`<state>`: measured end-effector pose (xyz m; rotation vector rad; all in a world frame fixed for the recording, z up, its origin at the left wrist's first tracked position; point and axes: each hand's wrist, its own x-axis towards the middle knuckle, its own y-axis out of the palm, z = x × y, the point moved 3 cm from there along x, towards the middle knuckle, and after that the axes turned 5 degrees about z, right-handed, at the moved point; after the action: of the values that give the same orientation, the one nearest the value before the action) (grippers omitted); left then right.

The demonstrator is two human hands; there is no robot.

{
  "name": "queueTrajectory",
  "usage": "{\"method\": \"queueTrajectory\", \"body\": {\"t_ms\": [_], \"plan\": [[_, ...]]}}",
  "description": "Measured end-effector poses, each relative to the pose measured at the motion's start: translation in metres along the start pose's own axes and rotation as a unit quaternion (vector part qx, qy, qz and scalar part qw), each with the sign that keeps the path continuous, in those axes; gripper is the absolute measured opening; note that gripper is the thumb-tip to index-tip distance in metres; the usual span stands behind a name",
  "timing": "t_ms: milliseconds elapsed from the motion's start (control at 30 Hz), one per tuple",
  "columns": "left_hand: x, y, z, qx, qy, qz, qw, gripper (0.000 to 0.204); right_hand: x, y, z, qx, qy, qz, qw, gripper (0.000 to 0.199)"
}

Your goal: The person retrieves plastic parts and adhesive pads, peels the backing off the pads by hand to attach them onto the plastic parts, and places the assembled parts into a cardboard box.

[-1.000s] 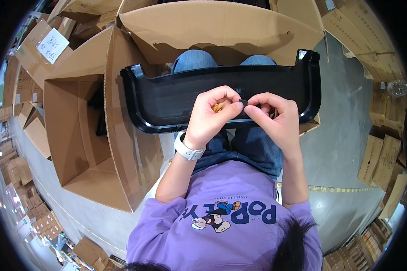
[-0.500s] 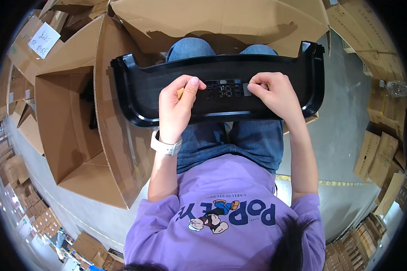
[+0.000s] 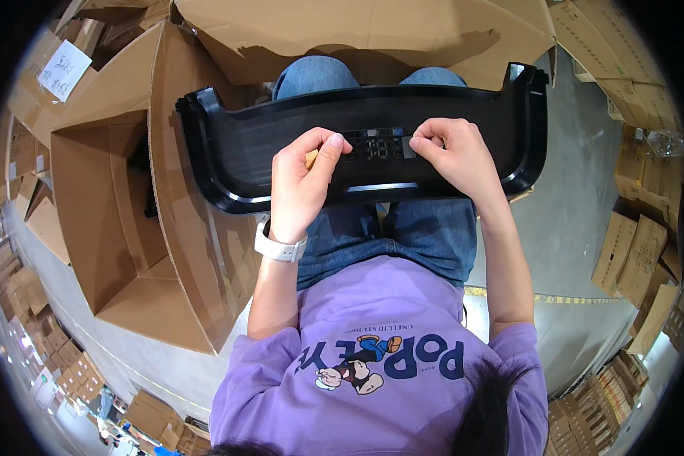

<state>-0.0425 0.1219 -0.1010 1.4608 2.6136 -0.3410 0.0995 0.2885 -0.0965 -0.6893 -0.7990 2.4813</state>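
Observation:
A long black plastic panel (image 3: 243,159) with raised, upturned ends lies across my lap. Over its middle is a thin, glossy dark strip (image 3: 380,147) with small rectangular shapes; whether it is stuck to the panel or held just above it I cannot tell. My left hand (image 3: 302,171) is closed in a pinch by the strip's left end, with a small tan piece (image 3: 311,158) showing inside its fingers. At the right end, the thumb and forefinger of my right hand (image 3: 454,152) pinch the strip's greyish edge.
An open cardboard box (image 3: 114,220) stands to my left with something dark inside. Beyond my knees rises a large cardboard flap (image 3: 372,34). Cardboard boxes (image 3: 623,251) are stacked along the right, over a grey floor (image 3: 574,228).
The panel has shifted slightly to the left and away from me in the picture. My right hand has come a little closer to my left; both stay pinched.

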Motion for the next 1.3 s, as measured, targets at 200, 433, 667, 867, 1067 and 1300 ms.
{"method": "queueTrajectory", "body": {"t_ms": [200, 433, 667, 867, 1067, 1300], "plan": [[0.001, 0.0, 0.003, 0.016, 0.02, -0.007, 1.0, 0.024, -0.001, 0.0, 0.003, -0.02, 0.002, -0.014, 1.0, 0.017], [0.001, 0.001, 0.0, 0.023, 0.02, -0.009, 0.999, 0.024, -0.001, 0.002, 0.004, -0.051, 0.008, -0.025, 0.998, 0.018], [0.005, -0.012, -0.035, 0.099, 0.023, 0.043, 0.994, 0.042, -0.003, -0.001, 0.012, -0.119, 0.064, -0.049, 0.99, 0.025], [0.069, -0.011, -0.069, 0.247, 0.26, -0.011, 0.933, 0.033, -0.005, -0.009, 0.014, -0.211, 0.034, -0.006, 0.977, 0.032], [0.119, 0.012, -0.039, 0.558, 0.256, 0.18, 0.769, 0.045, -0.042, -0.028, 0.0, -0.006, -0.03, -0.027, 0.999, 0.02], [0.097, 0.007, -0.047, 0.493, 0.308, 0.221, 0.783, 0.048, -0.092, -0.064, -0.028, 0.273, 0.004, -0.117, 0.955, 0.013]]}}
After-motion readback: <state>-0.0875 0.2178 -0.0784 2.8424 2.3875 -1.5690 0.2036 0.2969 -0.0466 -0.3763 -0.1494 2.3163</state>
